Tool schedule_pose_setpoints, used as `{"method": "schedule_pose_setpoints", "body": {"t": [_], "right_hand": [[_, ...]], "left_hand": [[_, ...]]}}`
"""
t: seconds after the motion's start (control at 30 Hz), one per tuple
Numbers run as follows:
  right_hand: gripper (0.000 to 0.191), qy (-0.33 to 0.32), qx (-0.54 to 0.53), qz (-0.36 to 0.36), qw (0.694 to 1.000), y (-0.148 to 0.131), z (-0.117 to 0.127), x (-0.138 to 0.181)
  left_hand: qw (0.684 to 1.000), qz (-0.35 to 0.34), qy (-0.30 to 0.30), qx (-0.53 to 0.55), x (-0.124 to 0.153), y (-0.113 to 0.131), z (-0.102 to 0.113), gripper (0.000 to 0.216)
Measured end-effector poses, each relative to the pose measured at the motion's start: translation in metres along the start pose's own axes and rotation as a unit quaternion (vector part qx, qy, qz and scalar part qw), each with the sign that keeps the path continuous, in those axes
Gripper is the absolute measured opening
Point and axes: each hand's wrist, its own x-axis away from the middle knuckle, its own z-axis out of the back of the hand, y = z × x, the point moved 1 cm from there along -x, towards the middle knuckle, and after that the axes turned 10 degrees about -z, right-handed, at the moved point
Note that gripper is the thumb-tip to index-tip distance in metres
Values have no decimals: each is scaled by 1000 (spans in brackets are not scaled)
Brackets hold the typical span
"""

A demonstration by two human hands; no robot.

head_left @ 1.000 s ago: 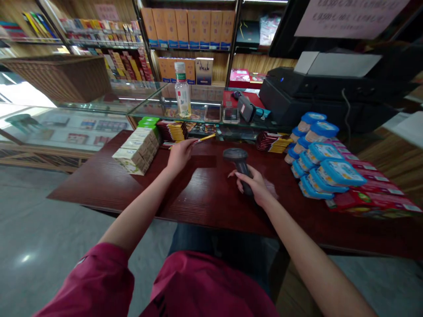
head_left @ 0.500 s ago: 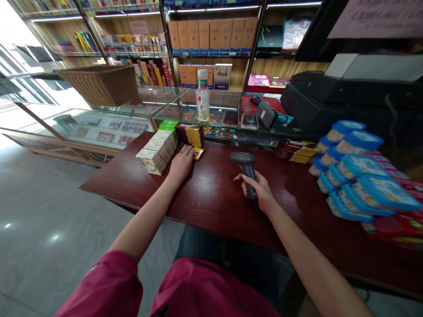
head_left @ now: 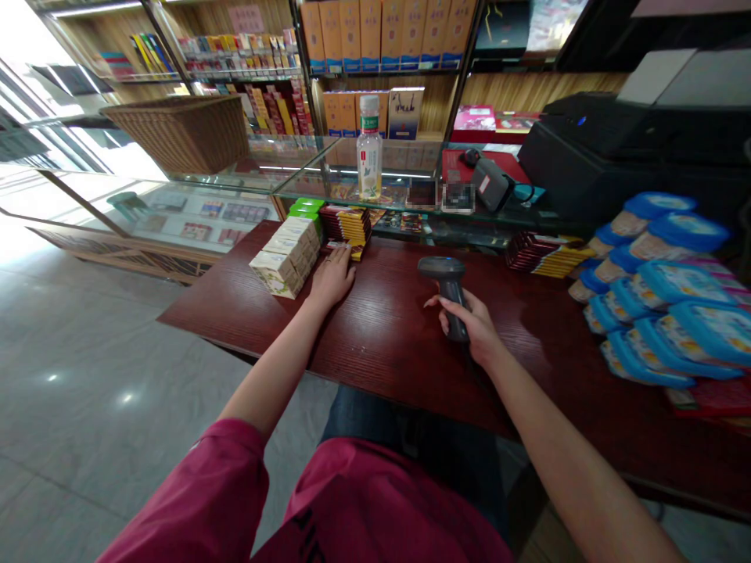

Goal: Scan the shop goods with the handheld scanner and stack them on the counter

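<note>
While the right hand [head_left: 476, 327] has its fingers wrapped tight round a dark handheld scanner [head_left: 450, 289] over the brown table [head_left: 381, 313], the left hand [head_left: 333, 277] is pretty much flat off to the left, fingers stretched, thumb apart, tips at the near side of a maroon-and-yellow packet stack [head_left: 350, 225]. That stack's far left, just right of some cream boxes [head_left: 286, 254].

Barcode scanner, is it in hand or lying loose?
In hand: the right grip curls around the scanner. Whether it also touches the counter, I cannot tell.
</note>
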Motion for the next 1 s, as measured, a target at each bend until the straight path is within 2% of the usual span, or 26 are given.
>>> {"method": "schedule_pose_setpoints", "body": {"t": [0.1,0.23,0.37,0.47,0.57,0.63,0.73,0.8,0.9,1.0], "right_hand": [[40,43,-34,33,998,-3,7,0],[38,106,-55,48,992,-11,36,0],[45,141,-40,33,989,-14,78,12],[47,192,-53,76,977,-11,103,26],[49,232,-80,121,962,-6,116,32],[46,250,-70,132,957,-4,120,31],[36,260,-55,130,955,-4,120,28],[35,260,-59,130,955,-5,119,28],[38,251,-67,134,956,-9,117,31],[39,212,-54,126,968,-10,113,36]], "left_hand": [[998,-45,37,4,1,19,7,55],[986,-156,14,53,-19,74,6,51],[964,-242,1,108,-67,151,-8,55],[948,-283,-3,143,-110,209,-23,56],[936,-311,-13,166,-149,257,-40,57],[933,-317,-20,170,-169,281,-51,59],[935,-311,-28,167,-185,300,-62,59],[942,-289,-25,167,-187,302,-64,52],[953,-229,13,199,-179,289,-61,39],[943,-130,80,295,-162,259,-56,33]]}}
